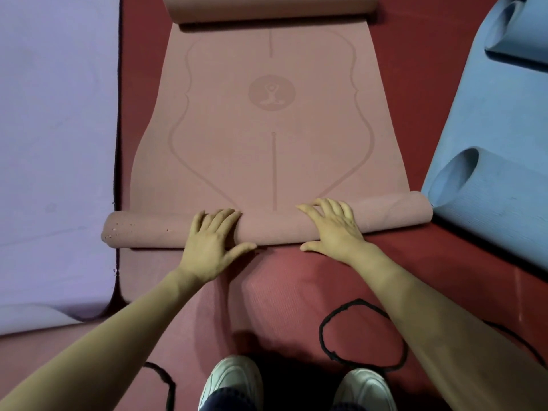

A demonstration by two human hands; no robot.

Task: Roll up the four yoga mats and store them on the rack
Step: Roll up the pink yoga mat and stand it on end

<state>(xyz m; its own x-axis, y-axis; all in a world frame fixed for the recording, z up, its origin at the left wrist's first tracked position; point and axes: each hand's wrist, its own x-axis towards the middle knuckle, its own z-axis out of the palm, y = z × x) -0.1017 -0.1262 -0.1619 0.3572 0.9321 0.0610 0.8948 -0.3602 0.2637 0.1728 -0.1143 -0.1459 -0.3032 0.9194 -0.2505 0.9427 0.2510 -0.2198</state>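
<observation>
A dusty pink yoga mat lies lengthwise in front of me on a red floor, with a printed figure emblem at its middle. Its near end is rolled into a low tube that spans the mat's width. My left hand presses on the roll left of centre, fingers straight over the top and thumb behind. My right hand presses on it right of centre with fingers spread. The mat's far end curls up at the top edge of the view.
A lilac mat lies flat on the left. A blue mat with curled folds lies on the right. A black strap loop rests on the red floor near my two white shoes.
</observation>
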